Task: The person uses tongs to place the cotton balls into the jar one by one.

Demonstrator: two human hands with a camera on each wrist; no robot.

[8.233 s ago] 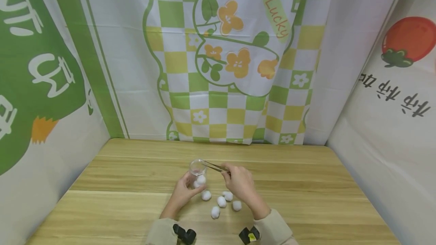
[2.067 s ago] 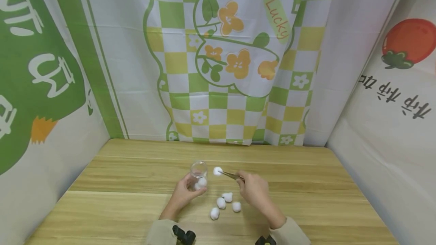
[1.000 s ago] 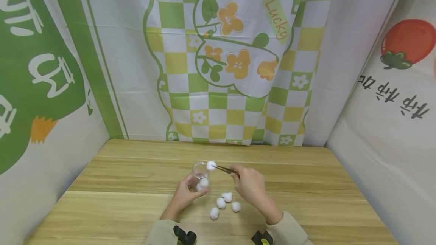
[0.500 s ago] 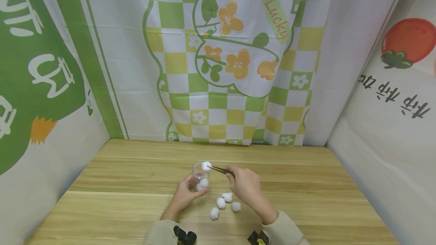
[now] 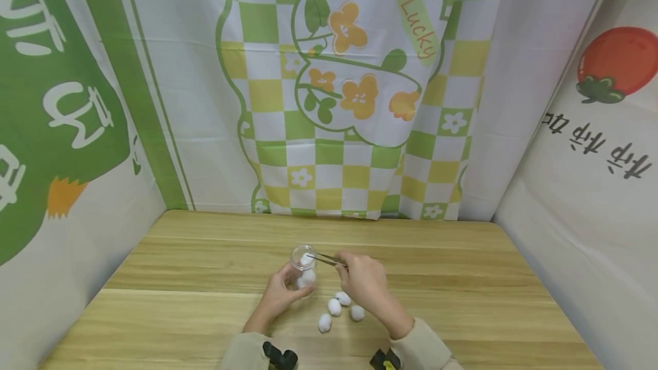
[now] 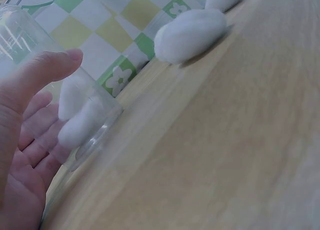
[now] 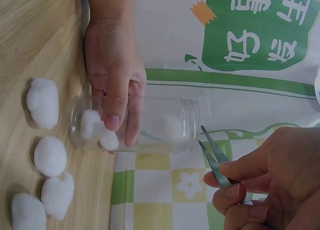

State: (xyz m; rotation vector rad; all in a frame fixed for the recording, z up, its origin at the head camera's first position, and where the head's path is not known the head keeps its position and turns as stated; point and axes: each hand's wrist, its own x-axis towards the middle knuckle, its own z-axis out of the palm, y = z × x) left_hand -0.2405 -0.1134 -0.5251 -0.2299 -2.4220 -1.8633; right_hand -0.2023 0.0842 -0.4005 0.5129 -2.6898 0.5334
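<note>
My left hand grips a clear plastic jar around its side, upright on the wooden table. Two white cotton balls lie near the jar's bottom. Another cotton ball is inside, just below the mouth, and looks blurred in the right wrist view. At the rim, metal tweezers are pinched between the thumb and fingers of my right hand. Their tips stand apart with nothing seen between them. Several loose cotton balls lie on the table between my hands.
The wooden table reaches back to a green and yellow checked curtain. Printed white cloth hangs at both sides. Black wrist mounts sit at both sleeves.
My right hand carried a cotton ball in the tweezers leftward to the jar's mouth. The tweezer tips have spread, and that ball is now inside the jar. My left hand holds nearly still.
</note>
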